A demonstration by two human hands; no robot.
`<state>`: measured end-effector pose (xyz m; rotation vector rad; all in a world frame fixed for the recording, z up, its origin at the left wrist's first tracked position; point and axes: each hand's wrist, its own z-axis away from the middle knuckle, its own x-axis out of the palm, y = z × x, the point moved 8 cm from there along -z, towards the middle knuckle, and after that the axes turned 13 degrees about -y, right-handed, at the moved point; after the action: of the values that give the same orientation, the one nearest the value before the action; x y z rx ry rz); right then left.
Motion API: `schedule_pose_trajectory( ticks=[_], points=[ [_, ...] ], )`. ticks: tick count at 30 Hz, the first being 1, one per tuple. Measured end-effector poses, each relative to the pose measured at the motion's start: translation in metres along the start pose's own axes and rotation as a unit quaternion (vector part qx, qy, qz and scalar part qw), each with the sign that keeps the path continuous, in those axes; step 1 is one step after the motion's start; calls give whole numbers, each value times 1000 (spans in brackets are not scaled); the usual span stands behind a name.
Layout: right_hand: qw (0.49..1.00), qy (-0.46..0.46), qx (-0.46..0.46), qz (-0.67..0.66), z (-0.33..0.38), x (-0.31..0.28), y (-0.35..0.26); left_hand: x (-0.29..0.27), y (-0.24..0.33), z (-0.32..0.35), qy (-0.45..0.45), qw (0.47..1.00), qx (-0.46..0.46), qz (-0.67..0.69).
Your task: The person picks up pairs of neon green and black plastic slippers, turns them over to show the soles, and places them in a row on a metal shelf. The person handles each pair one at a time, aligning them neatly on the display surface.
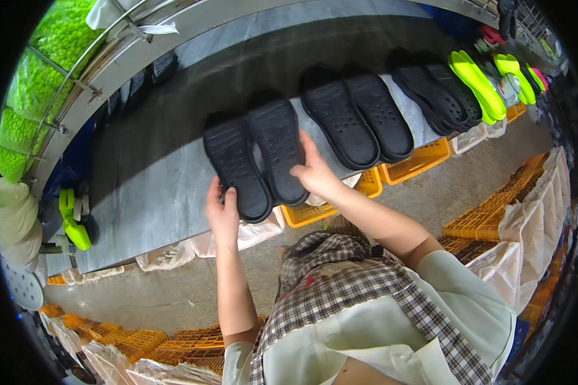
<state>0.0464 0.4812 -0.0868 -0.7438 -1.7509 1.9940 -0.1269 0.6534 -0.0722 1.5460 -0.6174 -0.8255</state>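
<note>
Two black shoe soles with small holes lie side by side at the near edge of a grey worktop. My left hand [223,215] is closed on the near outer edge of the left sole [237,170], its thumb on top. The right sole [275,138] is pinched at its right side by my right hand [315,172], thumb over the upper face. Farther right lie another black pair [341,122] and more dark soles [433,93], none of them touched by my hands. Whether the two held soles rest fully on the surface, I cannot tell.
The grey worktop [141,199] runs across the view. Bright yellow-green soles [476,86] stand at its right end, a similar piece [75,221] at the left. Below its edge are yellow crates [417,160] with white liners. Bagged green material [58,51] hangs behind a rail.
</note>
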Motion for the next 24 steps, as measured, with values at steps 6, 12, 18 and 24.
schedule_pose_trajectory(
  ticks=[6, 12, 18, 24],
  points=[
    [1000, -16, -16, -16, 0, -18, -9, 13, -8, -11, 11, 999, -43, 25],
    [997, -36, -33, -53, 5, -12, -32, 2, 14, 5, 75, 993, -14, -91],
    [952, 34, -231, 199, 52, 16, -122, -53, 17, 76, 40, 994, 12, -102],
    [981, -134, -105, 88, 5, 114, -147, -134, -13, 170, 13, 990, -73, -120]
  ],
)
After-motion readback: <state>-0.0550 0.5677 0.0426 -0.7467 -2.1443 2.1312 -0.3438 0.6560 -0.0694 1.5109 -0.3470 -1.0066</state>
